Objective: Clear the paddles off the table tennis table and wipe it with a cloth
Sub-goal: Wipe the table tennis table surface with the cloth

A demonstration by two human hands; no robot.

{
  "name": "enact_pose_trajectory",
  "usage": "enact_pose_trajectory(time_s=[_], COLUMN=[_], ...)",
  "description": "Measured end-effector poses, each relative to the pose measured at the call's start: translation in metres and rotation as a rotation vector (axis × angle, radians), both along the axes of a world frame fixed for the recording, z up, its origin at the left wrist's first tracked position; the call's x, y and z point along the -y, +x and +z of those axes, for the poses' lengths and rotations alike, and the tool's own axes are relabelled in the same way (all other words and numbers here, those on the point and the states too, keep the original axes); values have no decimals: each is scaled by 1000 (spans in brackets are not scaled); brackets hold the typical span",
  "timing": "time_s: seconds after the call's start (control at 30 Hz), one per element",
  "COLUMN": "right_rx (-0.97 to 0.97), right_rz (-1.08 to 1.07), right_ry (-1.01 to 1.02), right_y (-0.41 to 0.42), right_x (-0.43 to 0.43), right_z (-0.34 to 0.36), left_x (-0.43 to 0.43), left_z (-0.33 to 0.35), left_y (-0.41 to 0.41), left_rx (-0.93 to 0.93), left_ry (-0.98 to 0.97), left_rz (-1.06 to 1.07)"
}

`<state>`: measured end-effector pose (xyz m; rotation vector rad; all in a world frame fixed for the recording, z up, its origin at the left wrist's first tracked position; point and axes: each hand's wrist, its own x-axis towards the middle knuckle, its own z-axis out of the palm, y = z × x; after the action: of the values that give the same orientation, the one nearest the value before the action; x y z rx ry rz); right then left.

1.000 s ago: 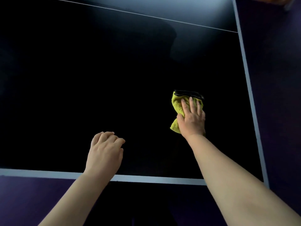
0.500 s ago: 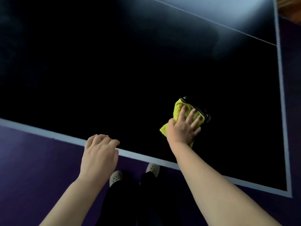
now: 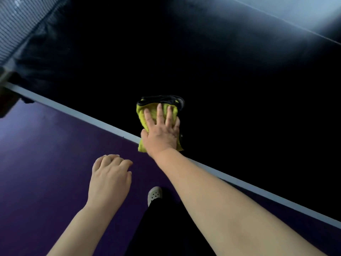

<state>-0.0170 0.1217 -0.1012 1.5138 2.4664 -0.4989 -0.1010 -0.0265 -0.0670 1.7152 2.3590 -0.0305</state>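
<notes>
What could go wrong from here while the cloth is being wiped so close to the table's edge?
The right hand only presses flat on the cloth, whose near corner lies over the white edge of the table; a pull toward the body could drag it off onto the floor. The left hand hangs over the floor, touching nothing, so a long reach across would likely go unbraced.

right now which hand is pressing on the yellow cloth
The right hand, fingers straight on the yellow cloth at the edge of the table; the left hand hangs off the table, holding nothing.

White clog [image 3: 154, 194] on purple floor [image 3: 46, 154]
</notes>
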Motion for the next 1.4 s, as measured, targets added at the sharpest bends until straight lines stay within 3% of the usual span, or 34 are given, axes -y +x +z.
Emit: enact_pose_trajectory(time_s=[0.27,0.63,0.93,1.13,1.23,1.4], right_rx=[-25,-22,93,87,90,58], right_rz=[254,59,-248,-577,-714,-982], right_ry=[19,31,29,7,6,1], right_y=[64,281,513,646,668,627], right_x=[21,10,-29,-29,-15,5], right_z=[-2,-14,-13,-8,-6,-7], left_x=[-28,-107,-131,-132,-129,-121], left_z=[10,17,6,0,1,3], left_y=[27,175,359,428,435,413], left_rx=[-19,-10,50,74,81,58], left_ry=[28,137,125,120,124,89], left_rz=[-133,-334,-484,-560,-563,-533])
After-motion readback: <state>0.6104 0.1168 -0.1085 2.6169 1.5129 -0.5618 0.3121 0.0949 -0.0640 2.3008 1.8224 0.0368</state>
